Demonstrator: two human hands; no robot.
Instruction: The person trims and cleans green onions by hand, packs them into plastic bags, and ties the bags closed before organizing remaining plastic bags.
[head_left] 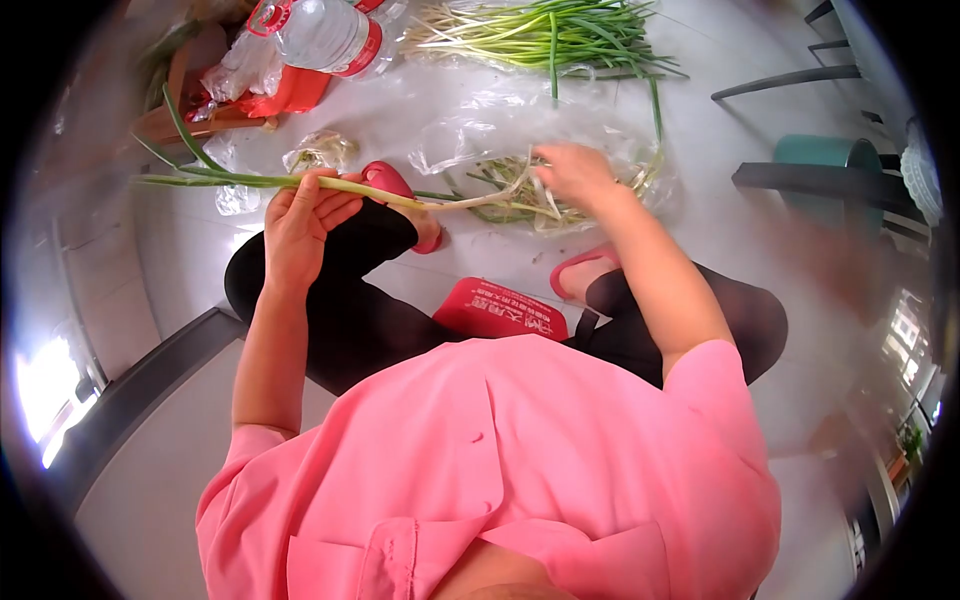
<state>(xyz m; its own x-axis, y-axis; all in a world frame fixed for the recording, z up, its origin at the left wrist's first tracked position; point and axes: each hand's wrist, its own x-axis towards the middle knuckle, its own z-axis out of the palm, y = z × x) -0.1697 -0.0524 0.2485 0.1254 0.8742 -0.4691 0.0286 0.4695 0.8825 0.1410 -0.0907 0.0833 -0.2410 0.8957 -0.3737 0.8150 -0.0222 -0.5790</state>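
Note:
A long green onion [390, 193] lies across my left hand [308, 222], whose fingers are wrapped round its stalk; the green leaves stick out to the left and the pale root end points right. My right hand [577, 177] is near that root end, its fingers closed over a thin pale strip. Below the right hand, a clear plastic bag [465, 140] is spread on the floor with peeled scraps [560, 212] in it. A large bunch of green onions [540, 38] rests farther off on clear plastic.
A big clear bottle [322, 38] with a red cap lies at the upper left beside a red bag [290, 92]. A red printed item [500, 308] is between my legs. At the right are dark chair legs [790, 80] and a teal bin [828, 152].

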